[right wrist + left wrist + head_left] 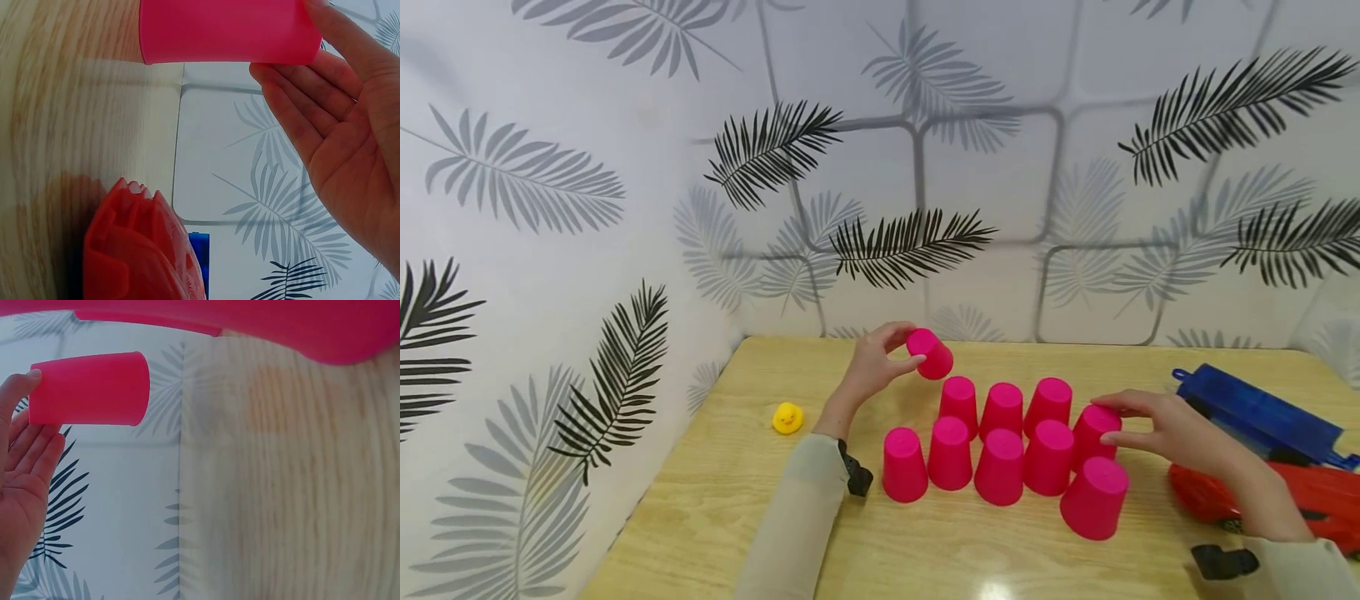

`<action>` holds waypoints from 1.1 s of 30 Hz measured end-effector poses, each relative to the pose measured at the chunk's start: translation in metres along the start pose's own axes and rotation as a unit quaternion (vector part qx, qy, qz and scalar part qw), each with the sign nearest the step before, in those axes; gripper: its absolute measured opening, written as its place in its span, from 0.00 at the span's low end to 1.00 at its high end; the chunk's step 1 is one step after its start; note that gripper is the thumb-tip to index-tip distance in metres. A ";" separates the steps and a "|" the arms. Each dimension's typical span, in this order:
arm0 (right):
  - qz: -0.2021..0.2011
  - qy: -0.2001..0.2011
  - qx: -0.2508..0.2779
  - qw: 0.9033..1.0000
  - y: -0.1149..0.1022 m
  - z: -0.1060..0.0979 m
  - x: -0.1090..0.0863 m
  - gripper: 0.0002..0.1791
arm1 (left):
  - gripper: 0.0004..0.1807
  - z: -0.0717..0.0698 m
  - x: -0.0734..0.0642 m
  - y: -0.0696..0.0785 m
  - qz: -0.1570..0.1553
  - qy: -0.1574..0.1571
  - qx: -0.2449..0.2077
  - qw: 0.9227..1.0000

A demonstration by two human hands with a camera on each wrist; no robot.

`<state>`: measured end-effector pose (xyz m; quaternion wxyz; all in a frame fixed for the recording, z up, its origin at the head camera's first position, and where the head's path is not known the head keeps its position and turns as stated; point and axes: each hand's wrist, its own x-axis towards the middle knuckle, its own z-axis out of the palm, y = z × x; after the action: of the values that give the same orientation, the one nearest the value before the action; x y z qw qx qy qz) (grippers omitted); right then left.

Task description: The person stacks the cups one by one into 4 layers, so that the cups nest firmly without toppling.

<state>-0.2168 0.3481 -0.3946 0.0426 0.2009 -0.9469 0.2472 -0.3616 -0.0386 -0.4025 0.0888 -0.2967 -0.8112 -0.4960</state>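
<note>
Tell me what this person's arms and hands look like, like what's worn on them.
The left hand and right hand are bare, with no gloves. The left sleeve and right sleeve are pale greyish-beige. A small black device sits at the left sleeve's end, and a similar dark block at the right's.
</note>
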 end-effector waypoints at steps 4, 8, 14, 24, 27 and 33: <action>-0.001 0.000 0.008 1.000 0.000 0.000 -0.001 0.30 | 0.25 0.009 0.004 -0.005 -0.008 -0.025 0.010 1.000; 0.000 -0.003 0.013 1.000 -0.001 0.002 -0.001 0.30 | 0.26 0.016 0.004 -0.008 -0.016 -0.044 0.033 0.998; 0.009 -0.005 0.012 1.000 0.000 0.001 -0.002 0.31 | 0.26 0.023 0.010 -0.010 -0.015 -0.071 0.034 0.997; 0.019 -0.011 0.017 1.000 -0.001 -0.001 -0.001 0.31 | 0.26 0.030 0.018 -0.012 -0.018 -0.103 0.056 0.993; 0.022 -0.012 0.018 1.000 -0.002 -0.002 -0.001 0.31 | 0.25 0.033 0.024 -0.010 -0.017 -0.113 0.080 0.990; 0.031 -0.016 0.019 0.999 -0.001 -0.001 -0.002 0.31 | 0.25 0.036 0.036 -0.005 -0.022 -0.144 0.129 0.981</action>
<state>-0.2151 0.3487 -0.3938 0.0162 0.1756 -0.9484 0.2635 -0.3883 0.0051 -0.4085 -0.0025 -0.3332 -0.8792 -0.3406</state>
